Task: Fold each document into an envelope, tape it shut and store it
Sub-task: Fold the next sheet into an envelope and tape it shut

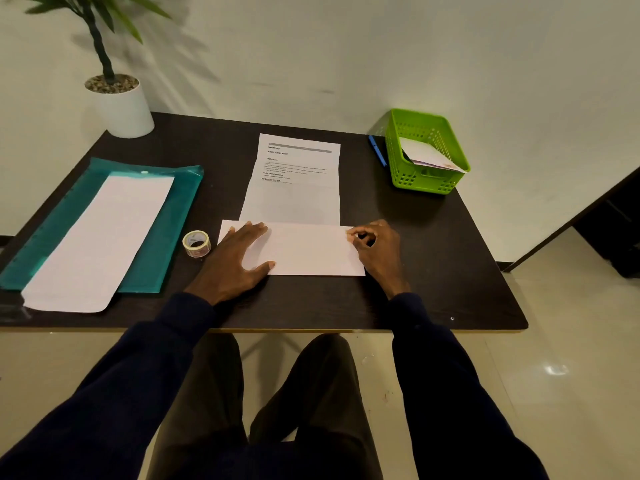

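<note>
A printed document [294,181] lies in the middle of the dark table [433,258], with its near part folded up into a white flap [311,251]. My left hand [235,258] lies flat with spread fingers on the flap's left end. My right hand [375,249] pinches the flap's upper right corner between thumb and fingers. A roll of tape [196,243] stands just left of my left hand. At the back right, a green basket [427,152] holds a folded white envelope [429,155].
A teal plastic folder [166,216] with a stack of white paper [100,237] on it covers the table's left side. A blue pen [377,150] lies beside the basket. A potted plant [119,98] stands at the back left corner.
</note>
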